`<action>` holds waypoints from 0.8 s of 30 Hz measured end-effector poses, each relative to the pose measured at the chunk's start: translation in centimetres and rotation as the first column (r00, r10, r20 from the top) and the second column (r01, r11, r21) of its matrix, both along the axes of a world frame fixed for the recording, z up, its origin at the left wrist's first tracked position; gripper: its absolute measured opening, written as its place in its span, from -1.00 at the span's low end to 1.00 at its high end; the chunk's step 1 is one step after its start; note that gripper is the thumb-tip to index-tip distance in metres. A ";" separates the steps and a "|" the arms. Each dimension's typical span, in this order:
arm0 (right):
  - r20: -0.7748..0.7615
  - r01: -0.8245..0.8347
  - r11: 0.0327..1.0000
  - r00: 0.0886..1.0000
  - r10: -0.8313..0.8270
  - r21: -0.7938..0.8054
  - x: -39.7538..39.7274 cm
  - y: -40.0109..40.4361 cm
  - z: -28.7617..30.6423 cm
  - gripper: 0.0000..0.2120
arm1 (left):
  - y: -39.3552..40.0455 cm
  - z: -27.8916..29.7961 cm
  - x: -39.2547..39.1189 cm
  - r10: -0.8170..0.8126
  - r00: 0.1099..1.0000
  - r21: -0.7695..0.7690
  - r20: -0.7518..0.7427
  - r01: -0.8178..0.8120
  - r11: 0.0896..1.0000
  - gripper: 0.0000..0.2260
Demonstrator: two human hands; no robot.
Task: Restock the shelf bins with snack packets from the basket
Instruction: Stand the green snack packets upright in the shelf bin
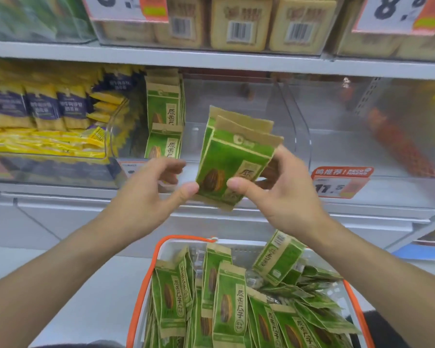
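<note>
My right hand (284, 194) grips a small stack of green-and-tan snack packets (232, 156), thumb on the front and fingers behind. It holds them upright before a clear shelf bin (236, 116). My left hand (151, 194) is beside the stack, its thumb tip touching the lower left corner and its fingers curled loosely, holding nothing. Several matching packets (164, 114) stand at the bin's left side. Below, a white basket with an orange rim (158, 249) holds several more green packets (231, 307).
Left of the bin is a bin of yellow and dark-blue packets (43, 114). To the right, a clear bin (387, 126) holds reddish packets. Beige biscuit packs (241, 23) fill the shelf above. A red price tag (340, 182) hangs on the shelf edge.
</note>
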State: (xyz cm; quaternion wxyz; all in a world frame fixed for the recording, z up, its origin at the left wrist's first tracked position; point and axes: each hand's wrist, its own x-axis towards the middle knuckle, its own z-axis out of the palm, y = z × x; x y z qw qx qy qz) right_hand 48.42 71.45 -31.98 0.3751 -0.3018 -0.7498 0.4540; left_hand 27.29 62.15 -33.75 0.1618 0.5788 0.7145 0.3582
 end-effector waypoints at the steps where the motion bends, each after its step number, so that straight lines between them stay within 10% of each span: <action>1: -0.018 0.030 0.994 0.999 -0.028 0.104 -0.6 0.0 0.9 -0.56 | 0.0 0.2 -0.7 0.067 0.995 0.065 -0.067 -0.063 0.996 -0.55; 5: -0.057 0.083 0.957 0.996 -0.070 0.280 -3.5 1.2 3.0 -0.55 | 0.1 -0.3 -3.1 0.273 0.925 0.189 -0.264 -0.228 0.955 -0.58; 19: 0.400 0.033 0.959 0.913 0.086 -0.282 -17.1 8.9 -0.9 -0.91 | 1.2 -3.0 -4.5 0.332 0.834 0.171 -0.440 -0.285 0.943 -0.49; 24: 0.579 0.063 0.915 0.791 0.198 -0.400 -18.1 9.0 -1.2 -0.75 | 1.2 -3.0 -4.7 0.325 0.810 0.138 -0.488 -0.296 0.945 -0.56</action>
